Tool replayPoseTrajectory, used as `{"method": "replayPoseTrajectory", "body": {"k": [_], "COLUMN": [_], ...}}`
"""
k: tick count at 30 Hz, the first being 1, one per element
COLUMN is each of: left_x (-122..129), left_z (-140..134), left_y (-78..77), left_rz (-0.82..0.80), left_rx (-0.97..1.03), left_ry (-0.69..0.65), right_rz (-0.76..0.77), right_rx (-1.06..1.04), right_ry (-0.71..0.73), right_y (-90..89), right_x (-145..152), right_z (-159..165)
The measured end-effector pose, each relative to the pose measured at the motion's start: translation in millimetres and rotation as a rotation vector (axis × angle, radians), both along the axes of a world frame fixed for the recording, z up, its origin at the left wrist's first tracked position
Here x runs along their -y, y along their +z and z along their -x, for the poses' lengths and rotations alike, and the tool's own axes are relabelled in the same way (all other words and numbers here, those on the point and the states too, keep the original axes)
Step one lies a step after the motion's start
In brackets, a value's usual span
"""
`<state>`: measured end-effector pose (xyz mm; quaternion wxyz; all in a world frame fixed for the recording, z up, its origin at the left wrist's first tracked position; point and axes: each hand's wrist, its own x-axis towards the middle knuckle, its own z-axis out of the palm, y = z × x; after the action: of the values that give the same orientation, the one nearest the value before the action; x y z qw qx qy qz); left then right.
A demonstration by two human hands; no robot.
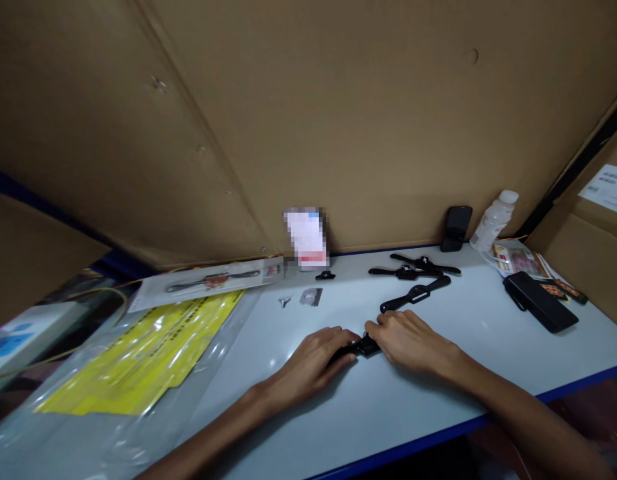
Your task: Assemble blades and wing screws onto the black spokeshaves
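A black spokeshave point(367, 346) lies low over the table, mostly covered by my hands. My left hand point(319, 357) is wrapped round one of its handles. At its middle body, the fingers of my right hand point(406, 339) are closed on it; the far handle is hidden under that hand. Just beyond, a black spokeshave frame point(417, 294) with an open slot rests on the table. Two more spokeshaves point(406, 272) lie crossed behind it. Further left are a small black cap piece point(325, 275), a flat metal blade point(311, 297) and small silver screws point(284, 302).
A phone with a lit screen point(307, 237) leans on the cardboard wall point(368, 120). At the right stand a dark phone point(457, 228) and a plastic bottle point(494, 220), near a black case point(541, 301). Clear plastic bags with yellow print point(148, 360) and a packaged spokeshave point(211, 281) cover the left.
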<state>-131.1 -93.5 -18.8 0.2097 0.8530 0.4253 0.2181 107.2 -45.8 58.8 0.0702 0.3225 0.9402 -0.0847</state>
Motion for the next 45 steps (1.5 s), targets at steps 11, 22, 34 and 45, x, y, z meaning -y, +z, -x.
{"method": "replayPoseTrajectory", "body": {"k": [11,22,34,45], "left_x": [0.5,-0.1,0.4,0.0], "left_z": [-1.8,-1.5,-2.2,-2.2], "left_y": [1.3,3.4,4.8,4.5], "left_rz": [-0.062,-0.035,-0.031,-0.041], "left_rx": [-0.043,-0.012,0.013,0.012], "left_ry": [-0.029,-0.018,-0.023,-0.022], "right_rz": [0.033,0.038,0.081,-0.127], "right_rx": [-0.062,-0.097,-0.230,-0.104], "right_ry": [-0.268,-0.331,0.073,0.115], "right_y": [-16.0,-9.6,4.4,-10.9], "right_x": [4.6,0.8,-17.9,-8.7], "right_z": [17.2,12.5,-14.9,-1.7]}}
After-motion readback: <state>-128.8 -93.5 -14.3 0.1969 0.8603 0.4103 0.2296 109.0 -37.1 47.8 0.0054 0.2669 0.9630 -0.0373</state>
